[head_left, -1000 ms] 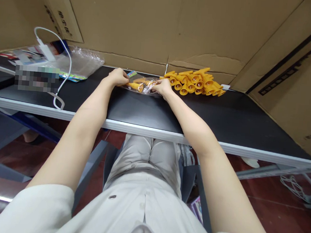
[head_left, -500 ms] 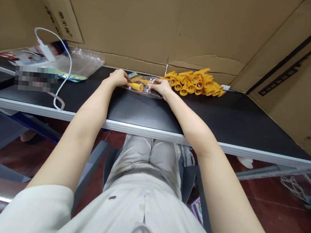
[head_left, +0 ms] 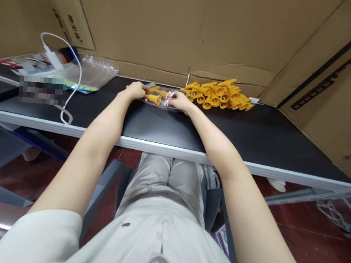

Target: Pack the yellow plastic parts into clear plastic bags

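The small clear plastic bag of orange trumpet-shaped pieces (head_left: 161, 99) lies on the black tabletop (head_left: 255, 130) at twelve o'clock, close under the brown cardboard wall (head_left: 157, 23). The left hand (head_left: 135, 90) is curled tight on its nine o'clock end and the right hand (head_left: 179, 102) pinches the three o'clock end. The two hands now sit a touch closer together than half a second ago, with the bag bunched shorter between them. At two o'clock, just beside the right hand, sits a loose heap of orange pieces (head_left: 220, 95). Out at ten o'clock are a white charger cable (head_left: 75, 77) and a stack of empty clear bags (head_left: 93, 70).
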The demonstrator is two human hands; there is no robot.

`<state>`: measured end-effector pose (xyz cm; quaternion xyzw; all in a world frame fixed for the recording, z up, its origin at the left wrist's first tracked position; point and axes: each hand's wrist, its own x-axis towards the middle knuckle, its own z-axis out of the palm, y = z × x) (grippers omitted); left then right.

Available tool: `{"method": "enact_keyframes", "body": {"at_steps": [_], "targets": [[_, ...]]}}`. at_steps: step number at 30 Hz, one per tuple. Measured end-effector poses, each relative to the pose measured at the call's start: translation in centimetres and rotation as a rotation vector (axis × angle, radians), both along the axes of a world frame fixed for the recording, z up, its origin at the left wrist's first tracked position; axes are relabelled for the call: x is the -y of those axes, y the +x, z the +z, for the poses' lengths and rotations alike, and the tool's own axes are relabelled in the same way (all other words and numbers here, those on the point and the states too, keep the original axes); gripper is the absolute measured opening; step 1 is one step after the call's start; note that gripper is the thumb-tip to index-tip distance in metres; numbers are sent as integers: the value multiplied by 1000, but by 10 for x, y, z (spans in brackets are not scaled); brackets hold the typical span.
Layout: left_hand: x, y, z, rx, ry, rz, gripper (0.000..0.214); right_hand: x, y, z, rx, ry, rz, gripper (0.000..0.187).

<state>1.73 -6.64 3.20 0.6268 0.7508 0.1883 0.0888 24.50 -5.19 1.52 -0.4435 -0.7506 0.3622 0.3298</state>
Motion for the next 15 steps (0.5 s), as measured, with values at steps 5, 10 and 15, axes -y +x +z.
{"method": "enact_keyframes", "body": {"at_steps": [5, 10, 15], "targets": [[7, 5, 8, -33, -45, -44, 84, -7, -3, -6, -53, -22, 156, 32], [11, 8, 11, -67, -66, -45, 81, -1, -4, 1, 54, 71, 227, 51], [16, 12, 13, -96, -94, -31, 74, 7, -2, 7, 236, 176, 225, 63]]}}
